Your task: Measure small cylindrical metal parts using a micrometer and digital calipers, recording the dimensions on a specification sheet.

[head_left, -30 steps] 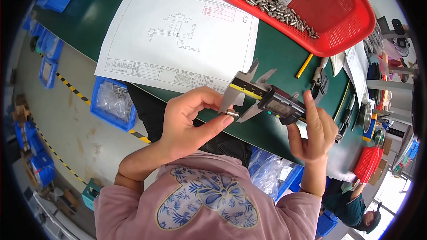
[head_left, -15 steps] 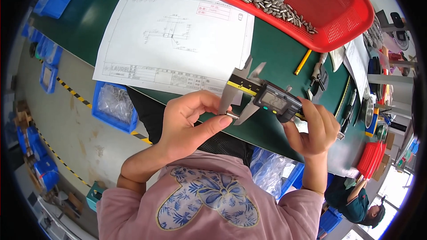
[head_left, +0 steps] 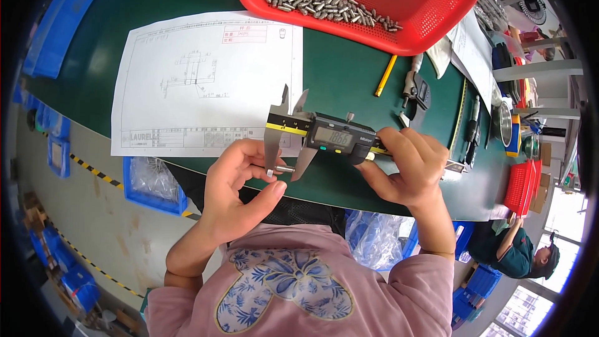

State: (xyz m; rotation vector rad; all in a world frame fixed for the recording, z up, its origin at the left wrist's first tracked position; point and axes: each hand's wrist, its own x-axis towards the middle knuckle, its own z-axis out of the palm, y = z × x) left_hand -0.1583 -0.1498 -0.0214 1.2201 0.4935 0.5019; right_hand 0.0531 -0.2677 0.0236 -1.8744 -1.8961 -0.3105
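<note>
My right hand (head_left: 409, 165) is closed around the right end of a digital caliper (head_left: 331, 135), its thumb beneath the slide. Between the lower jaws lies a short silvery metal pin (head_left: 285, 169), lengthwise from jaw to jaw. My left hand (head_left: 240, 190) steadies the pin with curled fingers behind the left jaw. Its thumb sits a little below the pin, with a gap showing. Part of those fingers is hidden by the jaw. Left of the caliper, a printed technical drawing (head_left: 156, 112) lies flat on the green table (head_left: 337, 62).
A red plastic basket (head_left: 430, 15) at the back holds many similar metal pins (head_left: 324, 3) and a paper slip. Right of the drawing lie a yellow pencil (head_left: 386, 76) and a micrometer (head_left: 417, 90). Blue bins stand below the table edge. A co-worker (head_left: 518, 249) is at far right.
The caliper jaws have come closer together around the pin. My left thumb has dropped away from it. In the picture, hands, caliper, basket and drawing have shifted left as the view turned.
</note>
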